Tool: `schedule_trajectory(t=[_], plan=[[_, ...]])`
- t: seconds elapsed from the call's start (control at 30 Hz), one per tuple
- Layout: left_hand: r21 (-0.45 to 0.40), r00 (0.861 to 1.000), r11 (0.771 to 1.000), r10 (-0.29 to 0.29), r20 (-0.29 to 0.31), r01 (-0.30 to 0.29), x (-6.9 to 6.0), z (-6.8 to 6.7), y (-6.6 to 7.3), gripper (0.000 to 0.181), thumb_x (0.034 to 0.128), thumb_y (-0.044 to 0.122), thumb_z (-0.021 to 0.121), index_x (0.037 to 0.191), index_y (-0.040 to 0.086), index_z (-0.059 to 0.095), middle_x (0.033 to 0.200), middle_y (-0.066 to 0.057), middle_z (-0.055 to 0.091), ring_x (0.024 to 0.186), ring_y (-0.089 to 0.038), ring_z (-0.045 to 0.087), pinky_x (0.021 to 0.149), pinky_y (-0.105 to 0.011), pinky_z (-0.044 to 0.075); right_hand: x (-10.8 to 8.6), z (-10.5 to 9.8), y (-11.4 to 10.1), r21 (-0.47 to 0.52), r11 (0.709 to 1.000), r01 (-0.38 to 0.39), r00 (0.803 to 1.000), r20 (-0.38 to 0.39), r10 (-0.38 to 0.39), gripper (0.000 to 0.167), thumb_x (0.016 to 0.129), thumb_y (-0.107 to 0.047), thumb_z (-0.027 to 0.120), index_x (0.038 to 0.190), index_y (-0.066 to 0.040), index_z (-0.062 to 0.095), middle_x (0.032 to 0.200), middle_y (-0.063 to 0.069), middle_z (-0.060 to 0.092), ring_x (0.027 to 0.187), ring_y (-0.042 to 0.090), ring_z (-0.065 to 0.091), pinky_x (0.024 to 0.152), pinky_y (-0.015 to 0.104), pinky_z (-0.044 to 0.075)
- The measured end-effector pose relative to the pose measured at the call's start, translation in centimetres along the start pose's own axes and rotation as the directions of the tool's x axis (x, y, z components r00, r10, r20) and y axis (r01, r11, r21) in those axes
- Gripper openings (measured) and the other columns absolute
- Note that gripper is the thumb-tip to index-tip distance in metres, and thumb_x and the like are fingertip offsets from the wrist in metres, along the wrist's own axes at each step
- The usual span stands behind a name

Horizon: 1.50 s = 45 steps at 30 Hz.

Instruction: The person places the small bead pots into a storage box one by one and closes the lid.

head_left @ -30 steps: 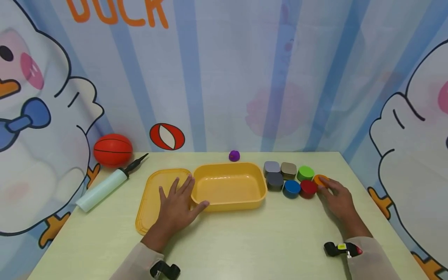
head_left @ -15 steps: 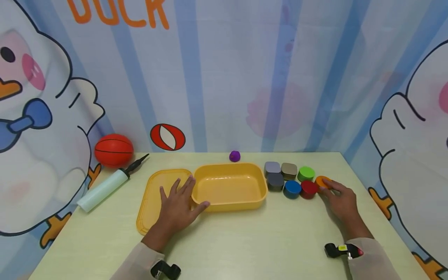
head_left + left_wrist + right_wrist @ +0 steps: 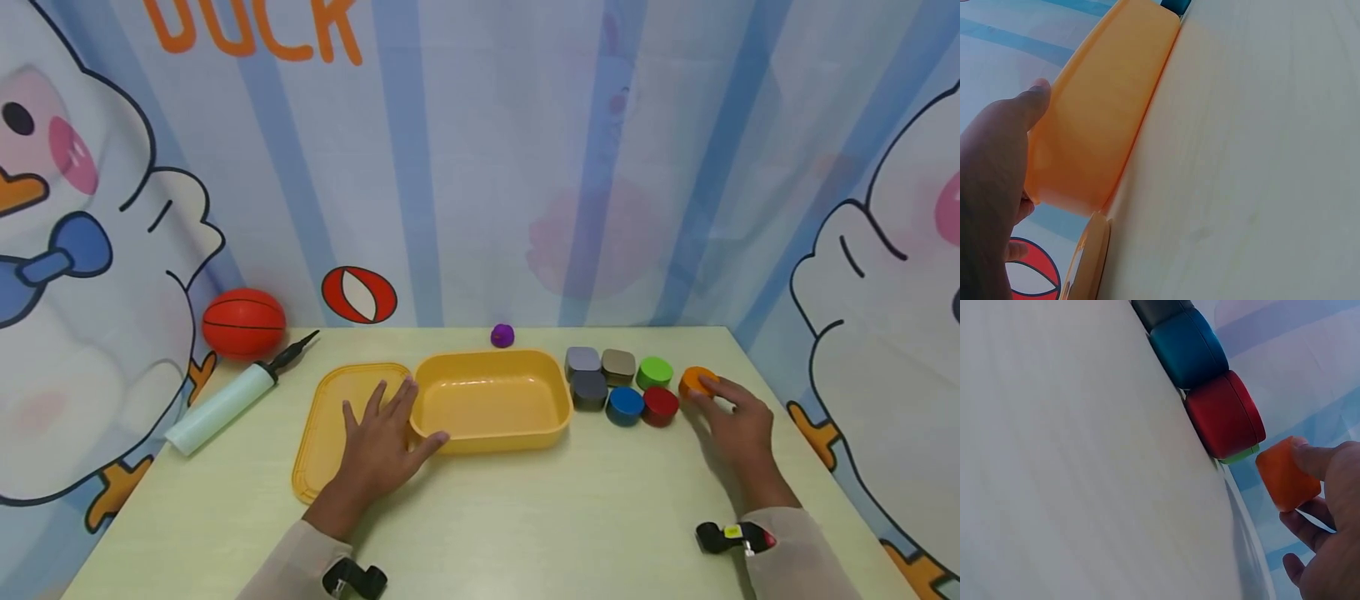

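In the head view my right hand (image 3: 738, 425) pinches a small orange tin (image 3: 696, 381) between thumb and fingers. In the right wrist view the orange tin (image 3: 1288, 475) looks raised off the table, just apart from the red tin (image 3: 1225, 417). My left hand (image 3: 382, 446) has its fingers spread over the left end of a yellow rectangular box (image 3: 491, 442). Its thumb lies at the box's near rim, and the left wrist view shows the thumb against the wall of the box (image 3: 1100, 112). Partly under that hand is a flat yellow lid (image 3: 318, 442).
Left of the orange tin stand a green tin (image 3: 656, 372), a blue tin (image 3: 626, 405) and several grey and brown ones (image 3: 589, 390). A purple figure (image 3: 502, 336) sits behind the box. A hand pump (image 3: 225, 408) and red ball (image 3: 244, 324) lie at left.
My right hand has moved slightly right with the orange tin, which now stands apart from the red one. The left hand stays at the box.
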<state>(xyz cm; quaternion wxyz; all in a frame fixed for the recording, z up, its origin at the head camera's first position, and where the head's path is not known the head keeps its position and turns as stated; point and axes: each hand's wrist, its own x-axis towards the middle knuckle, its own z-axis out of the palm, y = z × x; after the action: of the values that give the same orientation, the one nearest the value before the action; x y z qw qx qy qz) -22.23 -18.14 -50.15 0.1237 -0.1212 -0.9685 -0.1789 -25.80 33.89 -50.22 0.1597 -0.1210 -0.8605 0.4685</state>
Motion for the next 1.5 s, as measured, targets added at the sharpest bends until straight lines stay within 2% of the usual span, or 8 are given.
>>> schedule_trajectory(t=[0.27,0.73,0.8,0.87,0.97,1.03,1.2,1.5], plan=[[-0.004,1.000,1.000,0.001,-0.005,-0.001,0.2,0.0,0.0,0.096,0.0990,0.075,0.060,0.170,0.014,0.040,0.179,-0.003,0.036,0.168,-0.046,0.027,0.123,-0.092,0.006,0.1,0.0,-1.3,-0.014,0.992,0.123,0.989,-0.077,-0.124,0.045,0.104,-0.024,0.078,0.144,-0.004,0.070,0.160,0.028,0.057,0.153,0.048,0.051,0.123,0.068,0.044],[-0.022,1.000,1.000,-0.011,0.007,0.012,0.1,0.1,-0.1,0.096,0.0994,0.076,0.059,0.170,0.014,0.040,0.179,-0.003,0.036,0.168,-0.045,0.026,0.123,-0.091,0.005,-0.4,1.5,-4.3,0.038,0.964,0.264,0.958,-0.122,-0.258,0.041,0.100,-0.022,0.083,0.136,-0.004,0.076,0.149,0.026,0.068,0.144,0.046,0.060,0.120,0.068,0.048],[-0.021,1.000,1.000,-0.016,0.005,0.016,0.1,0.1,-0.2,0.097,0.0993,0.076,0.059,0.170,0.014,0.040,0.179,-0.003,0.036,0.168,-0.045,0.026,0.123,-0.091,0.005,-0.6,2.0,-4.8,0.039,0.958,0.283,0.954,-0.117,-0.276,0.039,0.100,-0.022,0.083,0.134,-0.004,0.077,0.146,0.023,0.071,0.141,0.042,0.063,0.118,0.059,0.053],[-0.026,1.000,0.999,-0.019,0.007,0.020,0.1,0.1,-0.3,0.097,0.0991,0.076,0.060,0.170,0.013,0.040,0.179,-0.003,0.036,0.168,-0.045,0.026,0.123,-0.091,0.004,-0.7,2.5,-5.1,0.034,0.951,0.306,0.946,-0.119,-0.301,0.038,0.099,-0.020,0.084,0.133,-0.004,0.078,0.141,0.021,0.074,0.137,0.039,0.066,0.115,0.037,0.055],[-0.030,1.000,0.999,-0.019,0.012,0.020,0.1,0.1,-0.3,0.097,0.0993,0.075,0.060,0.171,0.013,0.039,0.179,-0.004,0.036,0.168,-0.046,0.026,0.123,-0.091,0.005,-0.7,3.1,-5.6,0.041,0.936,0.350,0.931,-0.126,-0.343,0.036,0.097,-0.015,0.085,0.130,-0.002,0.079,0.136,0.021,0.076,0.131,0.037,0.068,0.101,0.010,0.047],[-0.033,1.000,0.999,-0.019,0.015,0.020,0.1,0.1,-0.3,0.097,0.0994,0.075,0.061,0.171,0.013,0.038,0.179,-0.004,0.035,0.168,-0.046,0.025,0.123,-0.091,0.005,-0.8,3.4,-6.0,0.046,0.924,0.379,0.920,-0.126,-0.371,0.035,0.096,-0.013,0.085,0.129,-0.001,0.079,0.135,0.023,0.076,0.129,0.039,0.069,0.096,0.000,0.041],[-0.040,1.000,0.999,-0.016,0.017,0.017,0.2,0.2,-0.3,0.098,0.0991,0.075,0.061,0.171,0.014,0.037,0.180,-0.004,0.035,0.169,-0.046,0.024,0.124,-0.090,0.003,-1.1,4.4,-7.6,0.066,0.906,0.418,0.906,-0.095,-0.412,0.034,0.097,-0.012,0.084,0.129,0.000,0.079,0.137,0.025,0.074,0.131,0.043,0.068,0.097,-0.002,0.040],[-0.038,1.000,0.999,-0.003,-0.002,0.003,0.1,0.2,-0.2,0.096,0.0990,0.074,0.062,0.170,0.013,0.039,0.179,-0.004,0.036,0.167,-0.047,0.027,0.123,-0.091,0.007,-2.1,7.1,-10.6,0.124,0.846,0.518,0.855,-0.037,-0.518,0.033,0.097,-0.012,0.085,0.128,-0.002,0.080,0.136,0.025,0.075,0.126,0.045,0.072,0.089,0.000,0.049]])
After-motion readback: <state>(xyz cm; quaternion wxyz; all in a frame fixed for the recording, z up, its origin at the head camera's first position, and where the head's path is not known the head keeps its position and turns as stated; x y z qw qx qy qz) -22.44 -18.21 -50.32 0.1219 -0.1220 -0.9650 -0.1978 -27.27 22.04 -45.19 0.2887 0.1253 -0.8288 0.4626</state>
